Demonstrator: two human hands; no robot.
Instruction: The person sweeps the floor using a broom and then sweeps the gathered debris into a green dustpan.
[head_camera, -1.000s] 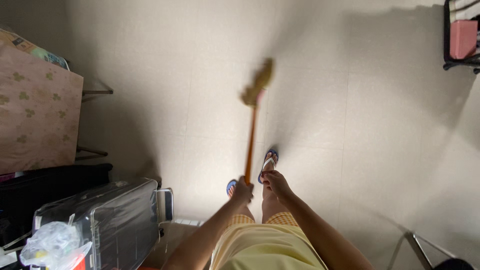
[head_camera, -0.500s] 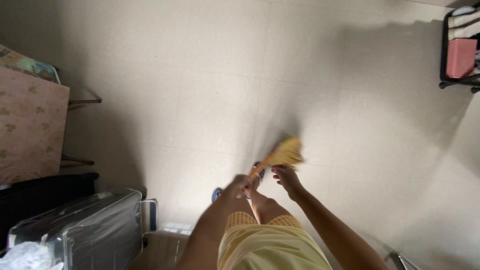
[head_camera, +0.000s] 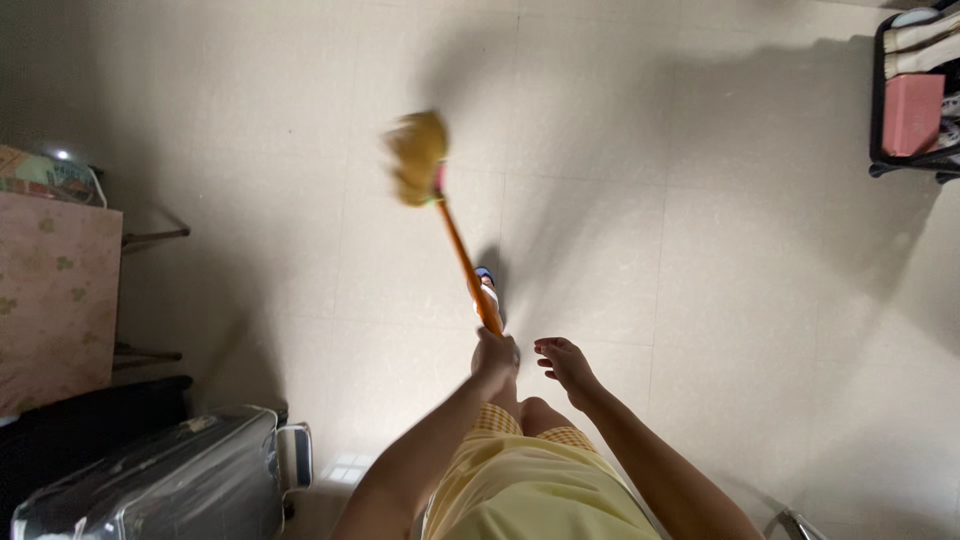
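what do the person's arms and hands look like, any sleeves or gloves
Both forearms are bare, with no sleeves in view. The left hand and right hand wear no gloves; no rings or watch can be made out. Below them shows a pale yellow garment with a checked hem.

The left hand (head_camera: 495, 357) grips the lower end of a broom's orange handle (head_camera: 463, 262), whose blurred straw-coloured head (head_camera: 416, 155) points away over the pale tiled floor (head_camera: 700, 250). The right hand (head_camera: 563, 362) hangs open just beside it, off the handle. A sandalled foot (head_camera: 486, 285) shows behind the handle. A plastic-wrapped suitcase (head_camera: 160, 485) lies at lower left, a black rack (head_camera: 915, 100) at upper right.
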